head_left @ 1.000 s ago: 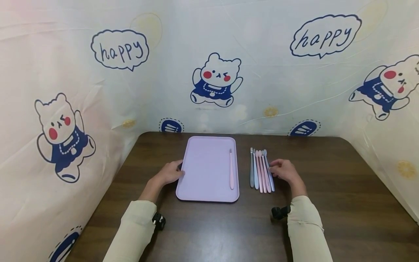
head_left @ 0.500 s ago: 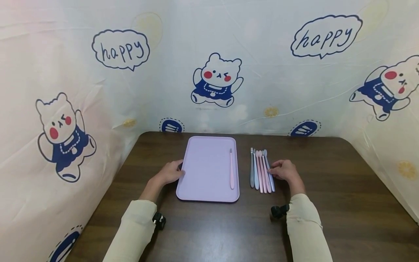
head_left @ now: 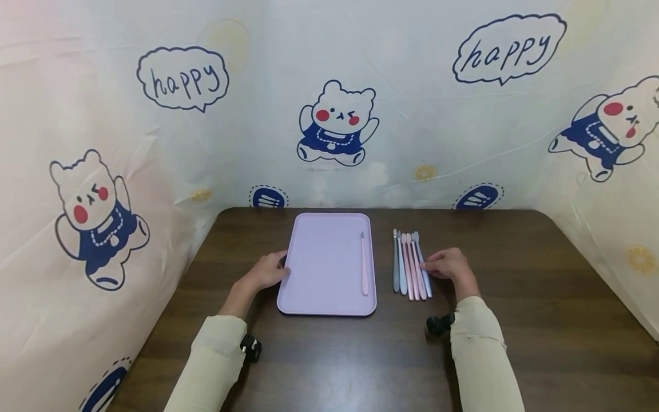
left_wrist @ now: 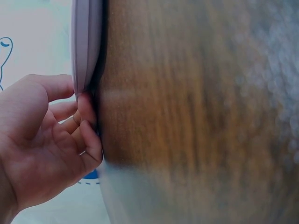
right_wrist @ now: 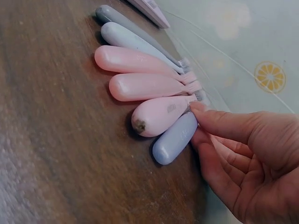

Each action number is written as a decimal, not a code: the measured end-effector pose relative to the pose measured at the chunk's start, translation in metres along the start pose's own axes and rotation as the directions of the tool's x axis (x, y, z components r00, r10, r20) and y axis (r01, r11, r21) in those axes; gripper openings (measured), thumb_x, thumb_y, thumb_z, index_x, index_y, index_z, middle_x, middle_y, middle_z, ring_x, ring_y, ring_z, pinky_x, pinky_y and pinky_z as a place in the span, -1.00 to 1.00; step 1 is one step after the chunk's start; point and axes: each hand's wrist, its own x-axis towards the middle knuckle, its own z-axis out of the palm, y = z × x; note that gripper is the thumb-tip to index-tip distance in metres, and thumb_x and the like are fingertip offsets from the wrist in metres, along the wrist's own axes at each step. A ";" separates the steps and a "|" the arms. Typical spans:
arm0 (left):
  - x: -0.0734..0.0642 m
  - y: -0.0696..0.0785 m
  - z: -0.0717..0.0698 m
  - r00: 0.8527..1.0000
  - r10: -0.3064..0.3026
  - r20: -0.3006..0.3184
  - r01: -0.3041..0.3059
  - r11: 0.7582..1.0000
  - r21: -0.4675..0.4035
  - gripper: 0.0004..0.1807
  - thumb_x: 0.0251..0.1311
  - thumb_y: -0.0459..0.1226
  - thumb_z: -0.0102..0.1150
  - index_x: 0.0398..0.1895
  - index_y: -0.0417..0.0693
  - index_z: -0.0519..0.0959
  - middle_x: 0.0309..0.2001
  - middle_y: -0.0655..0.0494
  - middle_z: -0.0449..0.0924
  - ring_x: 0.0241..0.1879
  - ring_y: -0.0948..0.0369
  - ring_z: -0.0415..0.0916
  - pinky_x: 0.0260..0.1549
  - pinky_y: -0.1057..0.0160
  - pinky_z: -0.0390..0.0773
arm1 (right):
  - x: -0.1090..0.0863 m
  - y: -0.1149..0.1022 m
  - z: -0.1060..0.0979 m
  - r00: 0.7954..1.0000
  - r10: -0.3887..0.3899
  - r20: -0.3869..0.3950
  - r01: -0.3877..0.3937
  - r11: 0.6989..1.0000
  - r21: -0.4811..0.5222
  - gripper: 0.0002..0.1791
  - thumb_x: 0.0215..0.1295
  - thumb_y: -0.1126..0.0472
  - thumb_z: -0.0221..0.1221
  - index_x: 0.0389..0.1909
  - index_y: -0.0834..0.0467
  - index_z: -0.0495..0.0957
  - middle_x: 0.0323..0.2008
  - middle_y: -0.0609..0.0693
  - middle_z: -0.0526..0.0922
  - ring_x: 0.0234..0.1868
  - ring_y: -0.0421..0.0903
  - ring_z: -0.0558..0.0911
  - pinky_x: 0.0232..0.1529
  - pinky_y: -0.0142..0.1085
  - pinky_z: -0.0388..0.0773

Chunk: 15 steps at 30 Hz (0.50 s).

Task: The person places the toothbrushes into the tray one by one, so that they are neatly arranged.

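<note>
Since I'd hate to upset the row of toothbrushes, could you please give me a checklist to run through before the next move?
1. Left grip holds the rim of the lavender tray: ok.
2. Tray lies flat on the table: ok.
3. Right grip has thumb and finger at the rightmost blue toothbrush: ok.
4. That hold is firm enough to lift: cannot tell.
5. Blue toothbrush stands well apart from the neighbouring pink one: not ok, they lie close together.
6. Tray has room: ok, bare surface left of its single pink toothbrush.
</note>
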 end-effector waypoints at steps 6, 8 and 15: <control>-0.001 0.001 0.000 1.000 0.022 -0.010 -0.022 1.000 0.000 -0.33 0.40 -0.28 0.06 0.54 -0.27 0.20 0.14 -0.27 0.63 -0.12 0.06 0.58 0.06 0.00 0.63 | 0.000 -0.002 -0.001 1.000 -0.002 0.002 0.002 1.000 -0.006 -0.59 0.25 0.20 0.39 0.04 0.34 0.64 -0.13 0.16 0.72 -0.23 -0.09 0.67 -0.18 -0.33 0.69; -0.001 0.001 0.000 1.000 0.029 -0.011 -0.029 1.000 0.005 -0.33 0.39 -0.29 0.06 0.53 -0.29 0.21 0.10 -0.28 0.64 -0.14 0.06 0.57 0.04 0.00 0.63 | 0.000 -0.003 0.000 1.000 -0.011 0.002 0.011 1.000 -0.015 -0.60 0.24 0.21 0.39 0.03 0.35 0.65 -0.18 0.13 0.73 -0.26 -0.12 0.66 -0.24 -0.36 0.66; 0.000 0.000 -0.001 0.999 0.032 -0.017 -0.032 0.999 0.009 -0.33 0.38 -0.29 0.06 0.53 -0.30 0.22 0.07 -0.27 0.65 -0.15 0.06 0.58 0.00 0.02 0.63 | -0.004 -0.008 0.001 1.000 -0.017 -0.015 0.016 0.998 -0.064 -0.65 0.23 0.17 0.37 -0.05 0.33 0.69 -0.29 0.07 0.75 -0.29 -0.11 0.63 -0.32 -0.39 0.57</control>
